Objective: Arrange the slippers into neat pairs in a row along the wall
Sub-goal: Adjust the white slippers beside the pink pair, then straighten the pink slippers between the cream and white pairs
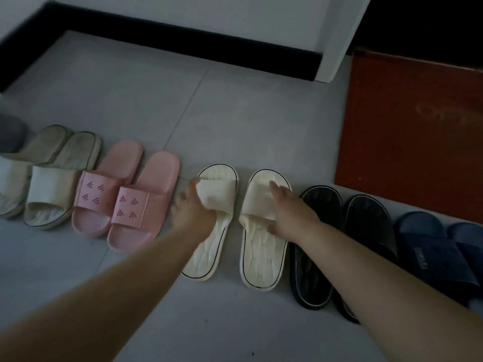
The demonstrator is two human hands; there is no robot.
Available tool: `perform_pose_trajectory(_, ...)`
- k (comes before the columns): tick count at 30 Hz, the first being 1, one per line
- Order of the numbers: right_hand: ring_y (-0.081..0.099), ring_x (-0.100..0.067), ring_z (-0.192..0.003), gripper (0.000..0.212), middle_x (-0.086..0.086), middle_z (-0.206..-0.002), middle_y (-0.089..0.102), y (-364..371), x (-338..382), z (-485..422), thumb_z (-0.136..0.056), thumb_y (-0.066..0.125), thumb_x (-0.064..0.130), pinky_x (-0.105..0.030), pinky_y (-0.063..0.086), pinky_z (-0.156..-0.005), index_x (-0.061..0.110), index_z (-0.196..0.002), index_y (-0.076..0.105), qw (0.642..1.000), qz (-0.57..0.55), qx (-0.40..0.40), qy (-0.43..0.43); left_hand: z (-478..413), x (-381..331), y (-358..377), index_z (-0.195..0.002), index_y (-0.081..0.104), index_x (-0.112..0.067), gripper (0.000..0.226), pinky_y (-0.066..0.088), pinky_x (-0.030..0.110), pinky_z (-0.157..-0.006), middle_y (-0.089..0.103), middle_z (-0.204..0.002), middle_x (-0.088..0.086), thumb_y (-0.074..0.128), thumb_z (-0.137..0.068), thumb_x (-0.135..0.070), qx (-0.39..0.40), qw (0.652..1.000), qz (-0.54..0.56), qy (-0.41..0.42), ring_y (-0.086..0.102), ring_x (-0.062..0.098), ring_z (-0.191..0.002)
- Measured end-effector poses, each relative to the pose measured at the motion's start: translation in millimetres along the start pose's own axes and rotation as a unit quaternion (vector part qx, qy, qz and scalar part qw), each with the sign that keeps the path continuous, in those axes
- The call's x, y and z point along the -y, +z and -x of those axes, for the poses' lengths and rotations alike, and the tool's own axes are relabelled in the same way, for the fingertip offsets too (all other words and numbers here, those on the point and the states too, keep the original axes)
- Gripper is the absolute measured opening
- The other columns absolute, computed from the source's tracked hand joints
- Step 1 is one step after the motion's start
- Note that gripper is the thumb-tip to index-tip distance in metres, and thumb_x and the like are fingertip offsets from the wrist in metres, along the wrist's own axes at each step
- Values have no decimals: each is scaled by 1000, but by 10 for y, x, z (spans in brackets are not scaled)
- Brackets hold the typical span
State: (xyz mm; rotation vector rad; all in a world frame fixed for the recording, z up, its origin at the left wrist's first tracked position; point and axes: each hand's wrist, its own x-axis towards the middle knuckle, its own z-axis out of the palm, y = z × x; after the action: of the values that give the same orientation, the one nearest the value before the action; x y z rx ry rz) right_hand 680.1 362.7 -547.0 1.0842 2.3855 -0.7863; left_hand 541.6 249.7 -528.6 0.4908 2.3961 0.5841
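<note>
Nearly done: left grip (194, 207) clutches left cream slipper (206, 252), right grip (292, 215) pinches right cream slipper (264, 257); pink pair (125, 194) at 9 o'clock, black pair (320, 205) at 3. Just close the gap.

head-worn camera, looking forward and down, close over slipper row (209, 212), wall (183, 9) beyond

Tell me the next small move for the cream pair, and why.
Probably slide the two together. The left hand grips the strap of the left cream slipper, the right hand pinches the strap of the right cream slipper, and bare floor shows between them, while the pink pair lies close together.
</note>
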Motion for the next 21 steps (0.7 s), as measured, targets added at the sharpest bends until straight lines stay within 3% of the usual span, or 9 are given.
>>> perform_pose_trajectory(2, 42, -33, -130, 89, -11, -148, 31, -11, 24, -76, -82, 65, 22, -38, 40, -100, 16, -149, 7, 999, -34, -11, -3, -117, -170, -111, -141, 28, -25, 70, 49, 27, -76, 40, -140, 13, 47, -82, 6, 40, 999, -4, 26, 50, 31, -110)
perform_pose_trajectory(4, 43, -30, -130, 82, -10, -146, 37, -46, 95, -119, -83, 64, 18, -37, 40, -101, 13, -147, 14, 995, -96, 2, -23, -205, -346, -363, -137, 39, -20, 60, 41, 3, -50, 46, -140, 12, 43, -85, 9, 99, 993, -22, 58, 50, 15, -93)
perform_pose_trajectory(6, 45, -28, -129, 73, -10, -142, 43, -78, 182, -147, -83, 61, 13, -35, 41, -100, 12, -144, 21, 990, -138, 12, -35, -158, -582, -749, -123, 51, -12, 40, 37, -3, -46, 70, -117, 4, 45, -85, 1, 149, 986, -26, 71, 55, -3, -72)
perform_pose_trajectory(7, 47, -28, -127, 69, -10, -140, 47, -74, 208, -165, -83, 59, 10, -35, 42, -99, 12, -142, 24, 988, -153, 17, -30, -104, -684, -929, -122, 51, -3, 38, 38, -1, -45, 78, -85, -4, 44, -85, 3, 163, 984, 5, 69, 57, -8, -57)
perform_pose_trajectory(10, 51, -29, -123, 62, -11, -135, 53, -114, 240, -219, -83, 58, 6, -36, 45, -98, 11, -138, 30, 987, -156, 39, -15, 4, -799, -1255, -125, 52, 0, 45, 42, 8, -57, 64, -45, -26, 43, -86, 18, 125, 987, -40, 97, 62, 0, -62)
perform_pose_trajectory(13, 50, -29, -124, 63, -13, -137, 52, -220, 284, -385, -81, 67, 12, -36, 42, -102, 6, -136, 38, 994, -70, 81, -11, -165, -605, -1306, -120, 56, -10, 42, 40, 19, -61, 66, -52, -29, 46, -86, 13, 131, 981, -73, 122, 56, 18, -81)
perform_pose_trajectory(15, 52, -29, -123, 61, -12, -136, 52, -309, 365, -547, -78, 72, 17, -36, 43, -103, 6, -133, 48, 993, 4, 120, 15, -433, -349, -1319, -126, 53, -8, 44, 43, 7, -55, 70, -74, -23, 48, -87, 11, 155, 969, -121, 147, 59, -3, -66)
perform_pose_trajectory(17, 55, -30, -117, 60, -12, -134, 54, -380, 493, -652, -75, 75, 21, -37, 45, -100, 7, -129, 53, 987, 67, 137, 49, -760, -8, -1366, -129, 51, -8, 47, 45, 6, -56, 62, -99, -9, 49, -86, 11, 166, 956, -175, 166, 56, -3, -67)
perform_pose_trajectory(21, 59, -29, -106, 43, -13, -123, 61, -387, 1127, -701, -79, 70, 24, -29, 44, -85, 6, -117, 60, 996, 69, -28, 40, -1280, 618, -1608, -137, 41, -6, 57, 42, 25, -83, 58, -125, 18, 58, -83, 4, 182, 912, -296, 217, 56, 30, -104)
